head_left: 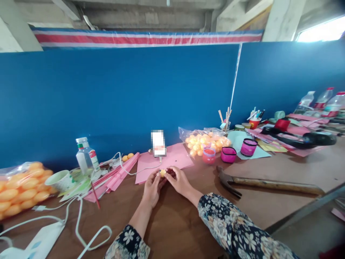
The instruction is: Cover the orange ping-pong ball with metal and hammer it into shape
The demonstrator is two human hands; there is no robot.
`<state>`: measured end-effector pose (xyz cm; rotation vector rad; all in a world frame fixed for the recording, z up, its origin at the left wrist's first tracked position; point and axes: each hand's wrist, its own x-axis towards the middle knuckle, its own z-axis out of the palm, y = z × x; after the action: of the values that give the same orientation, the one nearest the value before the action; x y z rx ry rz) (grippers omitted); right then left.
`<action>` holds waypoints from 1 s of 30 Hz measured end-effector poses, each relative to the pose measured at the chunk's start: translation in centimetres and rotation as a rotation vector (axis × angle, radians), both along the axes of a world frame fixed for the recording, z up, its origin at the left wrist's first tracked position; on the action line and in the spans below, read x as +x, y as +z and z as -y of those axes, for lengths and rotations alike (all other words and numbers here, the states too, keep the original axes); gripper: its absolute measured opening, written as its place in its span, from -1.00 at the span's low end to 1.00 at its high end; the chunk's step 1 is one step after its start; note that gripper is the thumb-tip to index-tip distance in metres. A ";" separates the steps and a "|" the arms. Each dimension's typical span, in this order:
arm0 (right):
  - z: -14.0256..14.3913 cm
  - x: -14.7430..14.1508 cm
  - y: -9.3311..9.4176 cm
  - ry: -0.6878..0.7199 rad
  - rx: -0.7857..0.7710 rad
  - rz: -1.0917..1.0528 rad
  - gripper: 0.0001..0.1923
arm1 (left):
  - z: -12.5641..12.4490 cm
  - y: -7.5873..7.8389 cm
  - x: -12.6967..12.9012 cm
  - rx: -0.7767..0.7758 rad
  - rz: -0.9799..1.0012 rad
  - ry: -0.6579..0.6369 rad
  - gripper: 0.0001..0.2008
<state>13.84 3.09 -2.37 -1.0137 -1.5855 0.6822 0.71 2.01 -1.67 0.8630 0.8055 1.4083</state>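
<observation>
My left hand (151,186) and my right hand (178,180) meet over the brown table (175,223), both pinching a small orange-yellow ball (162,173) between their fingertips. The ball sits at the near edge of a pink paper sheet (172,160). Just behind it stands a phone (158,143) with a white cable plugged in. Both forearms wear dark floral sleeves.
A hammer (266,183) lies right of my right hand. A bag of orange balls (206,141) and pink cups (228,154) stand behind it. On the left are another bag of orange balls (18,189), a bottle (84,155), a paper cup (60,180) and white cables (81,223).
</observation>
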 end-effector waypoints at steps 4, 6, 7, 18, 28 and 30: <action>0.0 0.1 0.1 -0.072 0.014 0.035 -0.75 | 0.0 0.0 -0.2 -0.031 0.068 -0.013 -0.71; 0.2 0.2 0.1 -0.095 0.029 0.049 -0.77 | 0.0 0.0 -0.2 -0.051 0.078 -0.007 -0.73; 0.3 0.3 0.2 -0.109 0.036 0.059 -0.77 | 0.0 0.0 -0.3 -0.057 0.080 -0.001 -0.74; -0.8 3.9 1.5 -0.302 0.033 0.362 -0.77 | 0.1 0.0 -0.3 -0.103 0.123 -0.028 -0.77; -5.5 3.8 2.1 -0.234 0.025 0.724 -0.81 | 0.0 -0.2 -0.4 -0.114 0.163 -0.045 -0.80; -5.5 3.0 1.8 -0.192 0.023 0.759 -0.83 | -0.1 -0.2 -0.4 -0.116 0.161 -0.041 -0.79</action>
<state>16.81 8.62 -0.58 -1.4891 -2.0861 0.1322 0.35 2.15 -1.90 0.6651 0.7343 1.3623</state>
